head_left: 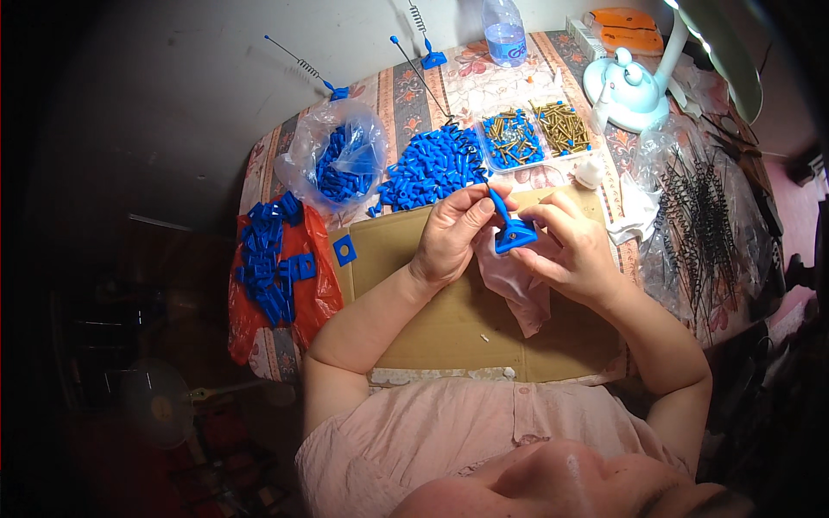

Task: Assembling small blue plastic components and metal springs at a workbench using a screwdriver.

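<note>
Between my two hands is a blue plastic base with a tapered sleeve (515, 235), and a brass-coloured spot shows on the base. A thin dark wire runs up from the sleeve, coils, and seems to end in a blue tip. My left hand (451, 235) pinches the sleeve between thumb and fingers. My right hand (574, 250) grips the base from the right, fingers above and thumb below. A pale pink cloth (518, 289) hangs beneath the hands over a brown cardboard sheet (414, 319). One loose blue square piece with a hole (344, 250) lies at the cardboard's left edge.
Blue sleeves form a pile (432, 168) beyond my hands, beside a clear bag (298, 155) of more. A red bag (324, 289) carries blue bases. Brass pieces fill a divided tray (542, 155). A white bottle (591, 171), dark coiled wires (704, 233) and a lamp (635, 95) stand right.
</note>
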### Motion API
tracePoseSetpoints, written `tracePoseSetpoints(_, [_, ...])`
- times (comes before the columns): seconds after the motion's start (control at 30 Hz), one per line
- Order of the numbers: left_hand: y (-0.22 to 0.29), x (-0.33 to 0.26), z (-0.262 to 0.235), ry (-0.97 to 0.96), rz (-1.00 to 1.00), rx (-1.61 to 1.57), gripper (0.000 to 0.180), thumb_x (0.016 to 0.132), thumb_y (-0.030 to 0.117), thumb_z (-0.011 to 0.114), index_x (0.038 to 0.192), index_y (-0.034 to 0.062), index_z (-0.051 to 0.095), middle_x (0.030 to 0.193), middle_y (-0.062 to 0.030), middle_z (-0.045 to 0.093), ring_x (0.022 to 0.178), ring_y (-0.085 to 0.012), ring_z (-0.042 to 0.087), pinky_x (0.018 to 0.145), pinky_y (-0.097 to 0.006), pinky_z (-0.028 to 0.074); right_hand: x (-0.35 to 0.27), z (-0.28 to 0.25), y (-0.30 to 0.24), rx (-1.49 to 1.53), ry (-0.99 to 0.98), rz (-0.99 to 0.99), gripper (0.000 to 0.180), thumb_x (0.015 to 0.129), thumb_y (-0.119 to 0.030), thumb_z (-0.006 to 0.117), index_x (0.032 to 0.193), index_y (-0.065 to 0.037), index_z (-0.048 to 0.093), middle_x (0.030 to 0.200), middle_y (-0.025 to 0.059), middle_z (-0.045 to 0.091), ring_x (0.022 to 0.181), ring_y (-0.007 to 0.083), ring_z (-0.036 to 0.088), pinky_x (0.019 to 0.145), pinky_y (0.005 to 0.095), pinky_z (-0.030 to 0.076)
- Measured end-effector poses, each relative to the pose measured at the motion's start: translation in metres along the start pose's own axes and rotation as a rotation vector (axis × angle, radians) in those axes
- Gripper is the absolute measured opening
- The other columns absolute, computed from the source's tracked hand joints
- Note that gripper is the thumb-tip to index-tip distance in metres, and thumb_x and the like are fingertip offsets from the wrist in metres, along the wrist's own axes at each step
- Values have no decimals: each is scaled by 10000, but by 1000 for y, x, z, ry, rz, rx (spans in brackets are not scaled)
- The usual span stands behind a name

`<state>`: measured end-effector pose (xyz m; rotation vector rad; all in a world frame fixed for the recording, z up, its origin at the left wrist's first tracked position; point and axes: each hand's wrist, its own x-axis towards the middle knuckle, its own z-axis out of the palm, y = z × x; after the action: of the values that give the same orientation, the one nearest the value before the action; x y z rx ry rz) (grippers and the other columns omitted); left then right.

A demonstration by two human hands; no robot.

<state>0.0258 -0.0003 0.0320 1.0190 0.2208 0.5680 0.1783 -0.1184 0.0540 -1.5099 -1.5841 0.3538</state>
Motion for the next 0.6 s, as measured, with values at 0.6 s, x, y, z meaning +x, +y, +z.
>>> tracePoseSetpoints(0.6, [-3,0,-4,-58,-2,77,240,911,95,443,1134,30,502,1039,-132,594,992,-178,563,877,-314,449,-3,5,5,62,32,-59,299,665,-207,711,845,-35,544,745,113,560,664,277,580,592,351,458])
